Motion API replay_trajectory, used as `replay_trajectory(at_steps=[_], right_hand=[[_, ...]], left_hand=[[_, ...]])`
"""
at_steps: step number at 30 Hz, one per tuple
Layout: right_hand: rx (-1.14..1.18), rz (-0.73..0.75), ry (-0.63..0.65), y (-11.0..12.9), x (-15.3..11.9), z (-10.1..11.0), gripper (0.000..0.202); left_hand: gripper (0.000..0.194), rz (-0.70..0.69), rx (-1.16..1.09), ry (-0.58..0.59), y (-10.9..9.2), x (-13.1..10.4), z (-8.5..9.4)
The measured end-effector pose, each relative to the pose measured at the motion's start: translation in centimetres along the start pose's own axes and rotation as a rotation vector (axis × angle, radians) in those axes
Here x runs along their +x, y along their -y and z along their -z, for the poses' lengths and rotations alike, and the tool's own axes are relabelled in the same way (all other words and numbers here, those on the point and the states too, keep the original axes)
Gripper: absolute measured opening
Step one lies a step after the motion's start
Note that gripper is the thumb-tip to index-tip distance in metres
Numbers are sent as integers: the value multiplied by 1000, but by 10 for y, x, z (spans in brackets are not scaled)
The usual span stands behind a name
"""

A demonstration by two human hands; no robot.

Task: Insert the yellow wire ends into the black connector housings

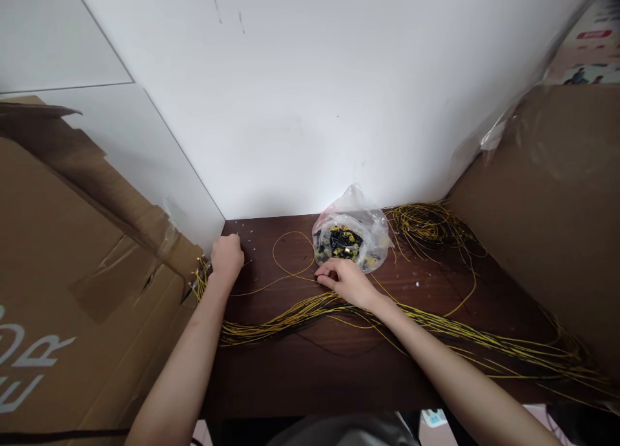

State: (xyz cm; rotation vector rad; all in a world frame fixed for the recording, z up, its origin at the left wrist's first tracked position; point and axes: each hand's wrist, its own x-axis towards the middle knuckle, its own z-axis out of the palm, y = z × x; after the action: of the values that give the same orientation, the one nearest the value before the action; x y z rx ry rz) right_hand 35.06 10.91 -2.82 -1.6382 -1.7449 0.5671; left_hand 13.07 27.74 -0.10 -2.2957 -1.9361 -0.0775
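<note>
My left hand [227,259] is closed near the back left corner of the table; what its fingers hold is hidden. Beside that wrist, wire ends with small tips [199,279] stick up by the cardboard. My right hand [349,282] pinches at the end of a thin yellow wire [274,247], and a tiny dark piece shows at the fingertips. This wire loops across the tabletop between both hands. Just behind the right hand sits a clear plastic bag [375,236] of small black and yellow parts [343,241]. A long bundle of yellow and black wires [285,318] passes under both forearms.
A large cardboard box [58,239] stands at the left and another cardboard box [547,194] at the right. Coiled wires [421,221] lie at the back right. Small white bits are scattered on the dark brown table [271,375], against a white wall [290,110].
</note>
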Motion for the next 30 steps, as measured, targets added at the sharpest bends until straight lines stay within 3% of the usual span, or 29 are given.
replay_trajectory(at_steps=[9,12,16,22,30], right_hand=[[-41,23,15,1,0,-1,14],[-50,20,16,1,0,-1,14],[-53,34,12,-1,0,-3,14],[-67,37,16,1,1,-2,15],[-85,57,29,0,0,-1,15]], left_hand=[[41,-285,-58,-17,-9,-1,-5],[40,-347,-192,-37,-8,1,-5],[48,-274,-411,-114,2,23,-6],[62,-163,-417,-5,10,62,-16],[61,-229,-480,38,4,56,-23]])
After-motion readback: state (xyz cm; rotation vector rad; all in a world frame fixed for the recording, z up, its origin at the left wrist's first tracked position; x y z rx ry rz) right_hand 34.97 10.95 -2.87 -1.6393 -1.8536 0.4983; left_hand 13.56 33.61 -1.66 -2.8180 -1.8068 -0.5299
